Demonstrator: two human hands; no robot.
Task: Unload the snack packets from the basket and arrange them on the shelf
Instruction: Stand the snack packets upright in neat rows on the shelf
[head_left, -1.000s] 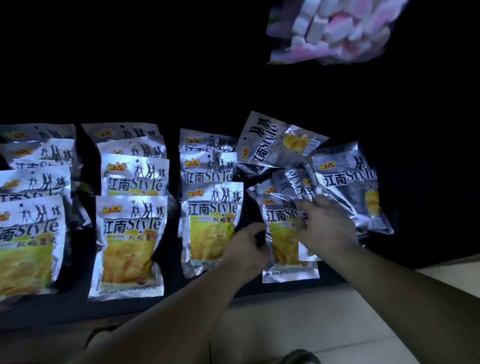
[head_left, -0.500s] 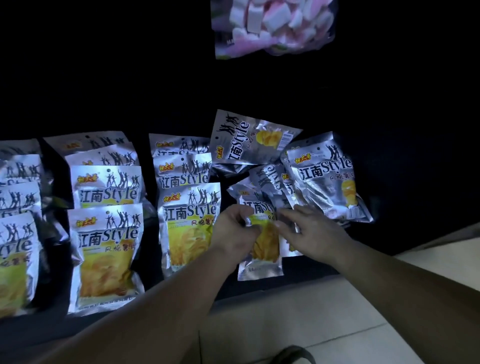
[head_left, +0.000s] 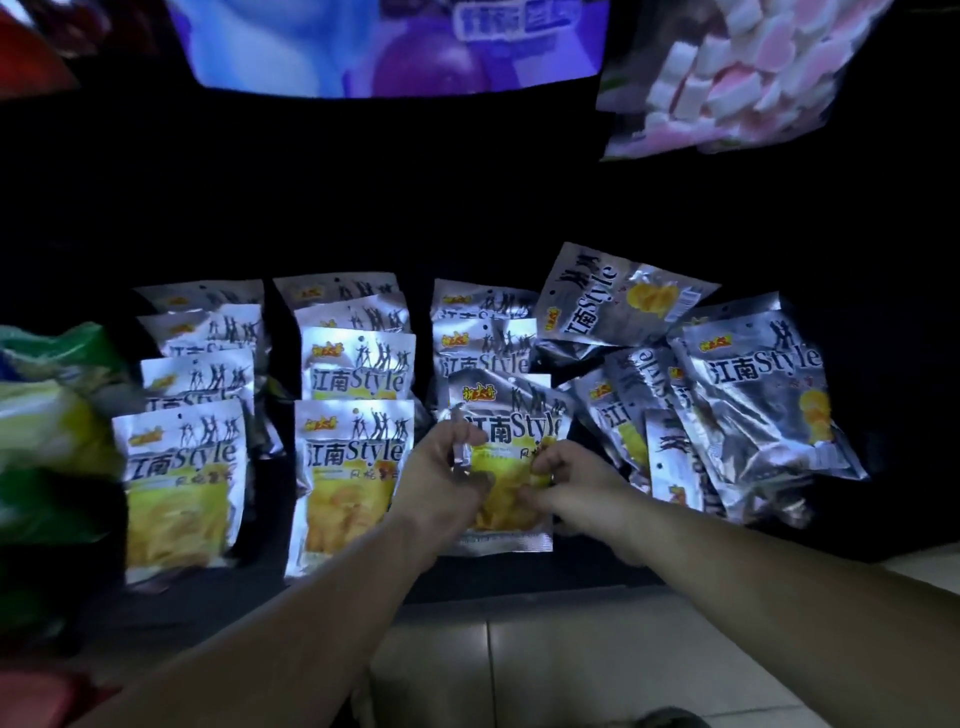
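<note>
The dark shelf held neat rows of shiny snack packets and a messy pile beside them, and between these one packet was pinched by the left hand and right hand.

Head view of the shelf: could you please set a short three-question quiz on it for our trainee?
1. True or false: the left hand and the right hand both grip one snack packet.
2. Where does the loose pile of packets lie? A. right of the held packet; B. left of it; C. on the floor tiles.
3. Fill in: the bag at the upper right holds pink and ___ cubes.
Key: 1 true; 2 A; 3 white.
</note>
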